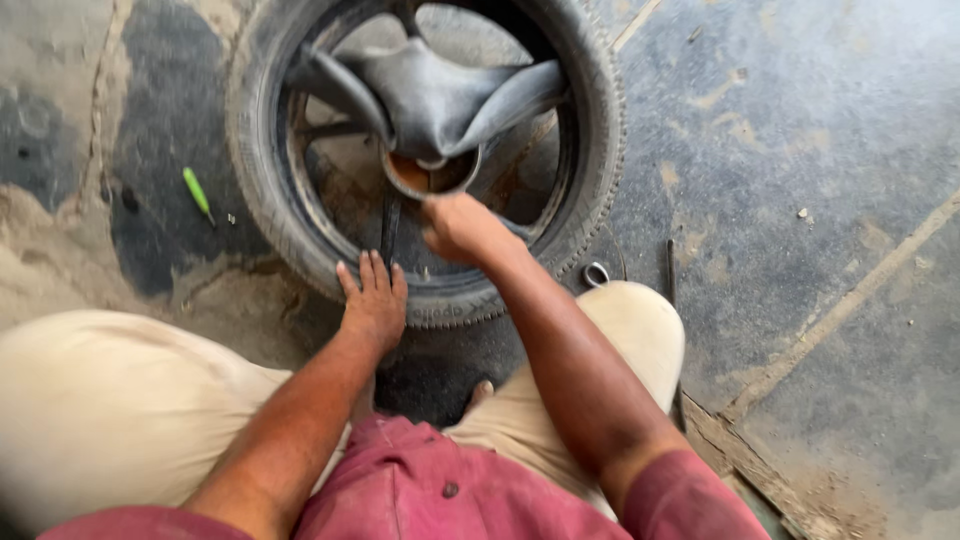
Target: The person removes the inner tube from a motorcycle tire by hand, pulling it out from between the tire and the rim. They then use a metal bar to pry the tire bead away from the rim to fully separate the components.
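A black tyre [420, 160] is seen lying flat on the dirty floor [820, 150] in the upper middle of the frame. A floppy dark inner tube [430, 90] is bunched up inside it, over the wheel's hub [432, 172]. The left hand [374, 300] is laid flat on the near edge of the tyre, with the fingers stretched out and nothing held in it. The right hand [462, 228] is placed just past it, inside the tyre near the hub; its fingers are curled, but what they are closed on cannot be told. The two hands are kept close together but not touching. A small green tool [197, 192] is seen on the floor at the upper left, well apart from the hands. A little metal ring [596, 274] is seen just beside the tyre, by the right knee [640, 320]. Light trousers and a red shirt [420, 490] are seen at the bottom of the frame.
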